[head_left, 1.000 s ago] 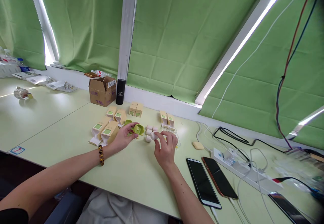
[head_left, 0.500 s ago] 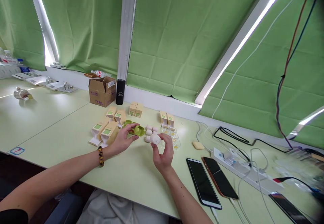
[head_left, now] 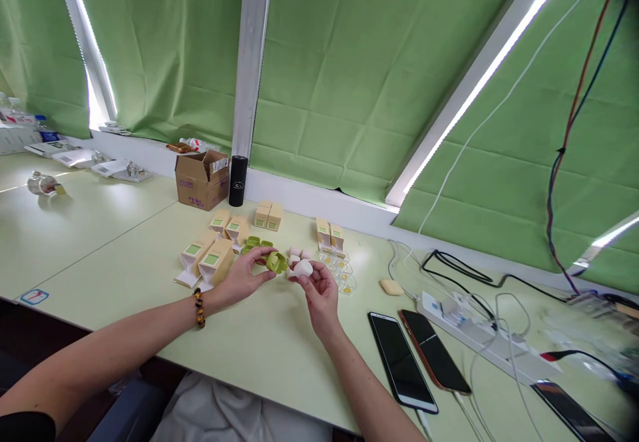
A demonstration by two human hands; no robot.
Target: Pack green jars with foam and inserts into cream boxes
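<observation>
My left hand (head_left: pixel 248 272) grips a small green plastic cup-like piece (head_left: pixel 276 262) with a scalloped rim between thumb and fingers. In my right hand (head_left: pixel 322 290) is a small white rounded piece (head_left: pixel 303 268), pinched by thumb and fingertips. The two held pieces are close together but apart, above the table. Behind the right hand stand several pinkish-white pieces (head_left: pixel 294 253), partly hidden. Other green pieces (head_left: pixel 254 243) lie just beyond my left hand. Clear plastic pieces with yellow spots (head_left: pixel 345 275) rest right of my right hand.
Small beige boxes (head_left: pixel 216 260) stand left and behind, some with open flaps. A cardboard box (head_left: pixel 201 182) and a black tumbler (head_left: pixel 238 181) are at the back. Rightward lie phones (head_left: pixel 402 361), a power strip (head_left: pixel 482 335) with cables, and a tan block (head_left: pixel 391 287).
My right hand has turned the white piece, so its smooth rounded side now shows, and moved it slightly left and up toward the green piece. My left hand has shifted slightly right.
</observation>
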